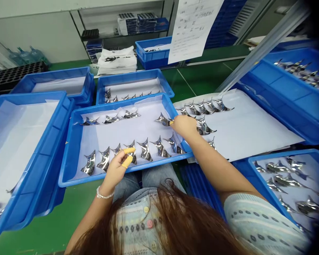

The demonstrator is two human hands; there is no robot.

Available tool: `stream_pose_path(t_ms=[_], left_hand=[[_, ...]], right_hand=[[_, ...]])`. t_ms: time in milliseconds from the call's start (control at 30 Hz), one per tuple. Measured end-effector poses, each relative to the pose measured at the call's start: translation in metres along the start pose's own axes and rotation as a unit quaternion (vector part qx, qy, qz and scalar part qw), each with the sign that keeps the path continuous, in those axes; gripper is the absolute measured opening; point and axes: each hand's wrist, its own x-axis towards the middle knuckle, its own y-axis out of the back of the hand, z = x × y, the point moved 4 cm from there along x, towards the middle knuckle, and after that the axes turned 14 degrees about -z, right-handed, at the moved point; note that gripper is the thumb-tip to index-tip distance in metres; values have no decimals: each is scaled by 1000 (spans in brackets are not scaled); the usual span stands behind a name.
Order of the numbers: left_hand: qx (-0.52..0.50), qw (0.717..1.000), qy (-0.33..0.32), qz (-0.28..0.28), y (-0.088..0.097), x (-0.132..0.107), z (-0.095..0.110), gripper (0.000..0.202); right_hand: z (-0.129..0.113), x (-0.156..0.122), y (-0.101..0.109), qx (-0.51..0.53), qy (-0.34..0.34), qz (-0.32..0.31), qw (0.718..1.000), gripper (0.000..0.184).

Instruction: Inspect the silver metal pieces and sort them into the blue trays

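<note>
A blue tray lined with white paper lies in front of me, with shiny chrome fin-shaped parts in two rows. My right hand reaches over the tray's right wall and pinches one chrome part at the right end of the far row. My left hand, with yellow finger cots on two fingertips, rests at the near row, its fingers curled on a chrome part. To the right, more chrome parts sit on a white sheet.
Further blue trays surround me: a paper-lined one at left, two behind, and ones with chrome parts at right and lower right. A printed sheet hangs above. The bench top is green.
</note>
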Motion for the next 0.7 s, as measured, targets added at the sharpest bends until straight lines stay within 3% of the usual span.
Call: stream_pose_path(t_ms=[167,333,467,700], left_hand=[[44,999,-15,-24,0,0,0,33],[54,998,-16,-29,0,-1,1,32],[58,998,-22,-32,0,-1,2,32],[56,997,-35,-32,0,-4,2,32]], right_hand=[[-3,3,-6,-40,13,-42,998,33],[-7,8,2,-76,53,-65,994,32],[-25,22,5,-101,96,-51,989,33],[-48,52,-4,-143,105,-105,979,31]])
